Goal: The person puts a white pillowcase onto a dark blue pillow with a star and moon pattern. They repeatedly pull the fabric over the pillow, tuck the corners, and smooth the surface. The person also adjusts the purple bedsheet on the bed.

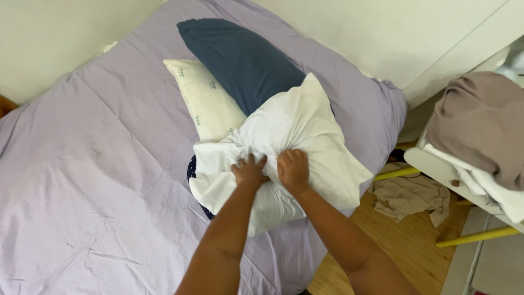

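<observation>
At the far left, a lilac sheet (93,164) covered the bed, creased in long soft folds and running up toward a pale wall (49,33). Further in lay a cream pillow (210,101) with a small repeated print, and across its upper edge rested a dark blue pillow (245,60), both near the head of the bed. Just below them sat the white pillow (305,131), plump and loosely wrapped in a white case, its cloth bunched into radiating wrinkles at the middle and its lower corners splayed flat on the sheet by the bed's right edge; a dark spotted fabric (192,166) peeked out from under its left side. The left hand (250,172) was curled down into the gathered cloth, fingers bent and gripping a fistful of the case. The right hand (293,170) lay touching it on the right, likewise closed on the bunched cloth, knuckles up. Right of the bed showed a wooden floor (404,246) with a crumpled beige cloth (409,196) on it. At the far right stood a white chair (436,166) with yellow legs, piled with a taupe cloth (483,120) over white laundry (491,188).
</observation>
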